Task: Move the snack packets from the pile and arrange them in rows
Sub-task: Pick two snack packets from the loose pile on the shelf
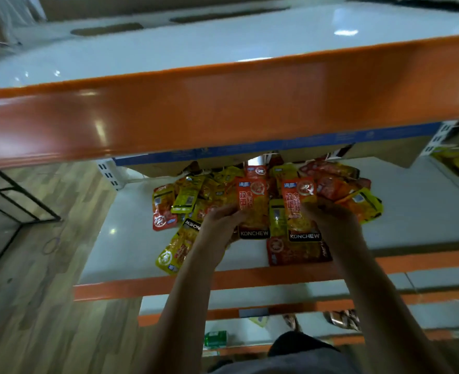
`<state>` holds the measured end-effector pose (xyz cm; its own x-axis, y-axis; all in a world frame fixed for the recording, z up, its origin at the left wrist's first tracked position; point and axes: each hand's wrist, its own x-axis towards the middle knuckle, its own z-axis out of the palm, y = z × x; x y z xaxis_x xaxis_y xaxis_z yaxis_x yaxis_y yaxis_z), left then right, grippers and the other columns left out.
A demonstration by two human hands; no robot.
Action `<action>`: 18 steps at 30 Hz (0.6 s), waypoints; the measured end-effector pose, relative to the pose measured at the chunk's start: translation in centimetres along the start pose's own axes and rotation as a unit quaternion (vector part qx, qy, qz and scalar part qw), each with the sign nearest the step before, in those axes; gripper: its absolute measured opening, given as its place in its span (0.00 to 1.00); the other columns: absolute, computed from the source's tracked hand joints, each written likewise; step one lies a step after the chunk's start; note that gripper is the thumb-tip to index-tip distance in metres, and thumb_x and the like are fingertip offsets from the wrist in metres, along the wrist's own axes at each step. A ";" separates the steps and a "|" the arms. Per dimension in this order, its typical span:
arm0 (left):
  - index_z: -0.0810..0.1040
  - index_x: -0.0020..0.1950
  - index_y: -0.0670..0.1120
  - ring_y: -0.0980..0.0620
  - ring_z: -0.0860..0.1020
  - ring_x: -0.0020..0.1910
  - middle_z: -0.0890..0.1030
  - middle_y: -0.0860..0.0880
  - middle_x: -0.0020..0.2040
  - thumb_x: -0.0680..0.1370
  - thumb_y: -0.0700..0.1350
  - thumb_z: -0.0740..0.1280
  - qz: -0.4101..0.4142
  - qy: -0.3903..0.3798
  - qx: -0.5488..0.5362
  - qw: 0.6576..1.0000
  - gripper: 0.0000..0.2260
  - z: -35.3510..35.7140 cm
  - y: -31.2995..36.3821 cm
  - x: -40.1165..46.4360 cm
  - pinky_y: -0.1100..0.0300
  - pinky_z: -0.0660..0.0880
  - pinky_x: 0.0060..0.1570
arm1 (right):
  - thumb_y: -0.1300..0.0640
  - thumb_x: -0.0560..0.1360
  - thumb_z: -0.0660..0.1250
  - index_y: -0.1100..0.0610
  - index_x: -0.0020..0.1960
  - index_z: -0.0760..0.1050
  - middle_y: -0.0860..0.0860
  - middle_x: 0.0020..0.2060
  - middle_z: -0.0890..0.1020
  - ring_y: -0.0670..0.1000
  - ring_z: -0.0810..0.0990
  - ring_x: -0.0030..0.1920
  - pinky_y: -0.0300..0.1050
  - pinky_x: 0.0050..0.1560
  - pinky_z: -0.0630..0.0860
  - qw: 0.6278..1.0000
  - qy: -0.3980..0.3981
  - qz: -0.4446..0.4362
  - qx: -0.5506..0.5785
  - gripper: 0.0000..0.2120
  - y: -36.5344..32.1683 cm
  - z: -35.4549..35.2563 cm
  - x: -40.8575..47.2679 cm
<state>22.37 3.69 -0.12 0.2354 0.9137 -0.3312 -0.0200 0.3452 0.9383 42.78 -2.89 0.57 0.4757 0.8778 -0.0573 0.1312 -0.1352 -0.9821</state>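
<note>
A pile of snack packets (190, 195), yellow, orange and dark red, lies on the white middle shelf (125, 238). My left hand (220, 225) grips an orange packet (251, 203) marked KONCHEW by its lower left side and holds it upright over the pile. My right hand (331, 220) grips a second orange KONCHEW packet (298, 203) the same way, by its right side. The two packets stand side by side with a yellow packet (277, 217) showing between them. A dark red packet (296, 252) lies flat near the shelf's front edge.
The orange front rail of the upper shelf (223, 112) hangs close above and hides the back of the pile. A cardboard flap (379, 155) sits behind the packets. Lower shelves (277, 298) hold a green item (215, 338) and other packets. Wooden floor (34, 265) lies to the left.
</note>
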 end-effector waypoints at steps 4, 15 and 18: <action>0.83 0.49 0.42 0.55 0.84 0.37 0.86 0.50 0.39 0.78 0.40 0.70 -0.013 -0.053 -0.030 0.998 0.03 3.1 0.0 -0.2 0.65 0.77 0.32 | 0.58 0.74 0.73 0.56 0.33 0.80 0.48 0.26 0.77 0.51 0.75 0.33 0.44 0.38 0.70 0.994 0.071 0.070 0.051 0.11 1.2 -4.4 -0.7; 0.85 0.51 0.48 0.46 0.85 0.49 0.86 0.46 0.51 0.73 0.40 0.75 -0.018 -0.157 0.055 0.986 0.08 15.1 -1.6 -0.5 0.51 0.82 0.49 | 0.55 0.75 0.73 0.56 0.47 0.83 0.57 0.43 0.86 0.60 0.85 0.47 0.59 0.56 0.80 0.967 0.206 0.093 0.114 0.05 3.7 -17.0 -5.1; 0.85 0.49 0.48 0.48 0.85 0.43 0.86 0.47 0.47 0.74 0.40 0.74 -0.020 -0.177 0.071 0.981 0.06 19.6 -2.5 -1.2 0.56 0.81 0.39 | 0.55 0.75 0.72 0.56 0.47 0.83 0.60 0.44 0.85 0.63 0.85 0.48 0.63 0.56 0.79 0.961 0.234 0.084 0.124 0.05 4.3 -21.0 -6.2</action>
<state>41.14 -2.39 -0.09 0.5566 0.7599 -0.3357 0.1250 0.3228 0.9382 58.63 -18.55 0.49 0.8187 0.5426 -0.1880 -0.1652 -0.0911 -0.9820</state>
